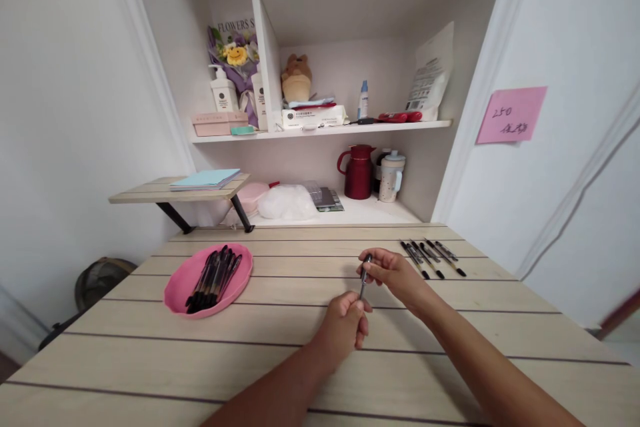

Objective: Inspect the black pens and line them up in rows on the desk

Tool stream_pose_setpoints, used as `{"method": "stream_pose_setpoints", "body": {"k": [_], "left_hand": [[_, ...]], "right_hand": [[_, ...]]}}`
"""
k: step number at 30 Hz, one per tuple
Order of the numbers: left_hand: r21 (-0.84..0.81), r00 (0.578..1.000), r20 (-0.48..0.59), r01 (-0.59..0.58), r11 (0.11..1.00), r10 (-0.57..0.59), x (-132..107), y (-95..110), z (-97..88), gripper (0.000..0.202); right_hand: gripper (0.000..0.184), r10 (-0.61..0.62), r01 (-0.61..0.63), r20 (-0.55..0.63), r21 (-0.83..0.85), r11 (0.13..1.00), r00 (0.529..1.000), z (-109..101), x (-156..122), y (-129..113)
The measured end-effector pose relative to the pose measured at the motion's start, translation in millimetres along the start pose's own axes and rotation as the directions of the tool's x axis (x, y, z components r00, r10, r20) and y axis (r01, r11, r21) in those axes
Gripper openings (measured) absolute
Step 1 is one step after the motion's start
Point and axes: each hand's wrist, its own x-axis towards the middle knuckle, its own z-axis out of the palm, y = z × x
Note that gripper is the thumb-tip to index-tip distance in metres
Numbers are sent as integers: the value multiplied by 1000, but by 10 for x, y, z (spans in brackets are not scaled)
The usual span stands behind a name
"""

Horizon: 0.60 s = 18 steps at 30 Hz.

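Over the middle of the table, my two hands hold one dark pen, tilted upward. My left hand is closed around its lower end, which the fingers hide. At the upper, dark end, my right hand pinches it between thumb and fingers. To the left, a pink scalloped plate bears a bundle of black pens. Several pens and pen parts lie in slanted rows on the table to the right of my right hand.
The wooden slatted table meets a white shelf unit at the back. A small raised stand carrying blue paper is at the back left. A red jug and a pale lidded cup stand on the lowest shelf.
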Motion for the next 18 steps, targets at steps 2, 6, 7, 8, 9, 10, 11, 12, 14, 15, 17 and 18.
{"method": "stream_pose_setpoints", "body": {"k": [2, 6, 7, 8, 9, 10, 11, 12, 14, 15, 17, 18], "left_hand": [[1, 1000, -13, -11, 1000, 11, -7, 3, 5, 25], [-10, 1000, 30, 5, 1000, -4, -21, 48, 44, 32], [-16, 999, 37, 6, 1000, -6, -17, 71, 51, 33], [-17, 1000, 29, -1, 1000, 1, -9, 102, 50, 33], [-4, 1000, 5, -21, 1000, 21, 3, 142, 34, 32], [33, 998, -30, -54, 998, 55, 16, 193, -2, 28], [99, 992, -75, -95, 991, 102, 25, 256, -61, 23], [190, 980, -120, -136, 972, 161, 27, 332, -146, 20], [408, 946, -197, -160, 899, 258, -11, 520, -391, 17], [505, 927, -241, -134, 853, 288, -56, 627, -546, 17], [701, 885, -349, 29, 713, 307, -196, 837, -901, 19], [726, 867, -391, 84, 683, 309, -283, 931, -1094, 18]], "right_hand": [[29, -9, 9, -9, -25, 1000, 1000, 17, 4, 10], [38, 34, -38, -36, -91, 995, 999, -31, -31, 14], [43, 53, -59, -62, -105, 993, 997, -67, -64, 6], [48, 68, -80, -96, -121, 989, 993, -112, -109, -3], [52, 80, -99, -137, -139, 985, 987, -163, -166, -9], [54, 90, -121, -184, -162, 979, 979, -218, -230, -6], [52, 92, -133, -202, -203, 970, 975, -271, -299, 8], [49, 105, -154, -194, -256, 954, 975, -319, -368, 37], [44, 141, -190, -160, -346, 919, 977, -385, -494, 137], [42, 147, -196, -153, -382, 903, 977, -399, -546, 203], [42, 155, -206, -148, -453, 867, 977, -397, -621, 347], [41, 126, -198, -176, -495, 846, 976, -389, -642, 417]]}}
